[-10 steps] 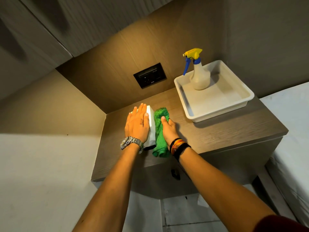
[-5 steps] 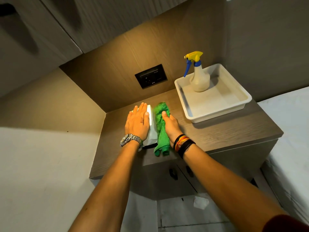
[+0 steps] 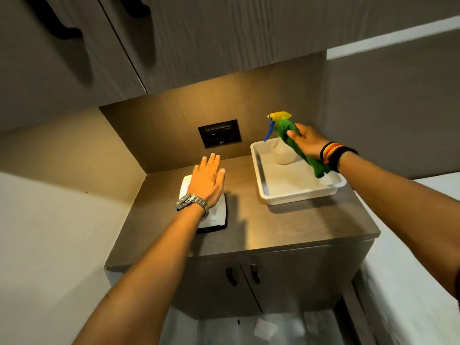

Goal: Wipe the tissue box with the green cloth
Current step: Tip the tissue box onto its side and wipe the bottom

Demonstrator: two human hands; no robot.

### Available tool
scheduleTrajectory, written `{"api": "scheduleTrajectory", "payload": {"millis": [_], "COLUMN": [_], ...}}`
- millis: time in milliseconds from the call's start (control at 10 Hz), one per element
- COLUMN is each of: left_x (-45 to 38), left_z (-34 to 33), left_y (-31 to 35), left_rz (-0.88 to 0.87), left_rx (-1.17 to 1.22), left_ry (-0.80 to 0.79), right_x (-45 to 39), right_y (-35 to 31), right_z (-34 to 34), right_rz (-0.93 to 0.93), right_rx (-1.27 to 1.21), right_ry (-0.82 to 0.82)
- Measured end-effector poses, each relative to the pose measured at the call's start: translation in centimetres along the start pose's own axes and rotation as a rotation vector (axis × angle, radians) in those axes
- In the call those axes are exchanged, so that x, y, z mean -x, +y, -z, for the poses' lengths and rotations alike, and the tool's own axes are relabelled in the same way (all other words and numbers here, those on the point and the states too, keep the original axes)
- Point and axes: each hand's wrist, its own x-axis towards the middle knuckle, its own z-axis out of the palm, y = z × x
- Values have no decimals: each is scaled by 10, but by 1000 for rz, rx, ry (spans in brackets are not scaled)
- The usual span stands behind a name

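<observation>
The white tissue box lies on the left part of the wooden cabinet top. My left hand hovers flat over its far end with fingers spread, holding nothing; whether it touches the box I cannot tell. My right hand is over the white tray, pinching the green cloth, which hangs down from it in front of the spray bottle.
A spray bottle with a yellow head and blue trigger stands in the tray's back corner. A black wall socket sits behind the box. Upper cabinets hang overhead. Two small doors lie below; a white mattress is at right.
My right hand has lifted the green cloth off the side of the tissue box and carried it right, over the tray. My left hand has loosened from the box top and slid toward the far end.
</observation>
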Motion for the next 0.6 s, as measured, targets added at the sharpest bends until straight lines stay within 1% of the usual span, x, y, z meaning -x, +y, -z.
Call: {"api": "scheduleTrajectory", "payload": {"millis": [100, 200, 300, 400, 500, 600], "left_x": [-23, -32, -32, -28, -23, -19], "left_z": [-18, -52, -92, -116, -124, -112], "left_y": [41, 74, 93, 102, 103, 107], "left_rz": [-32, -20, 20, 49, 47, 8], "left_rx": [15, 11, 16, 12, 9, 23], "left_ry": [1, -78, -171, -266, -270, -181], "right_x": [-5, 6, 18, 18, 17, 49], "right_y": [14, 33, 49, 60, 65, 57], "right_z": [-10, -41, -65, -67, -57, -47], "right_rz": [61, 45, 68, -14, -57, -8], "right_rx": [256, 379, 428, 296, 187, 0], "right_ry": [-91, -269, -502, -567, -488, -290]}}
